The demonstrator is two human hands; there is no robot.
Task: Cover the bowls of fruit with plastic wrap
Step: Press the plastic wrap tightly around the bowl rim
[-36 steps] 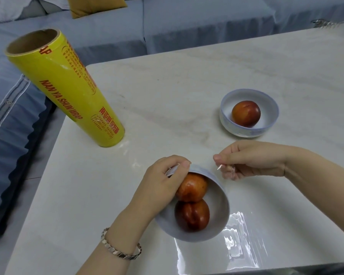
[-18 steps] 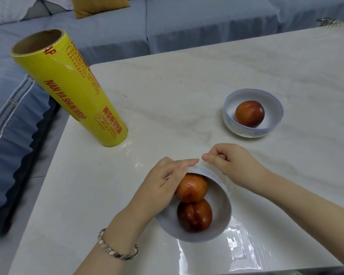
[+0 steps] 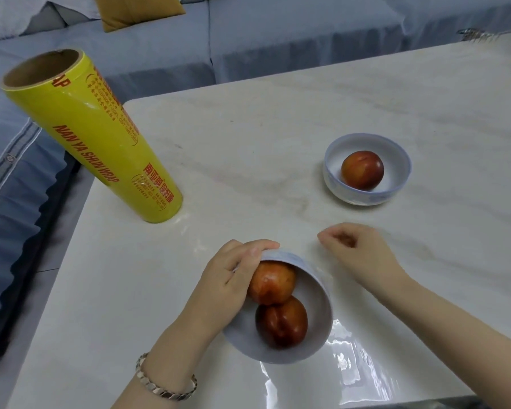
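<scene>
- A silver bracelet [image 3: 165,382] is worn on the left wrist, nearer than the near bowl.
- A glossy, wrinkled sheet of plastic wrap [image 3: 363,361] is spread flat on the tabletop [image 3: 278,137], just right of the near bowl and reaching under it.
- The near bowl [image 3: 320,317], white, is tipped with its mouth toward the viewer; two red-orange fruits are held inside it, one [image 3: 281,321] at the front and one [image 3: 273,281] behind, touching each other.
- The far-left rim of the near bowl is gripped by the left hand [image 3: 230,281], its fingers [image 3: 257,250] curled over the edge.
- The right hand [image 3: 357,252] is seen just beyond and right of the near bowl, blurred, its fingers loosely curled; whether any film is pinched cannot be told.
- A second bowl [image 3: 335,160], holding a single fruit [image 3: 362,170], is set well beyond the near bowl, to the right.
- The yellow roll of plastic wrap [image 3: 92,137] is stood on end well beyond the near bowl, to the left.
- A blue-grey sofa [image 3: 278,39] is seen farthest from the near bowl.
</scene>
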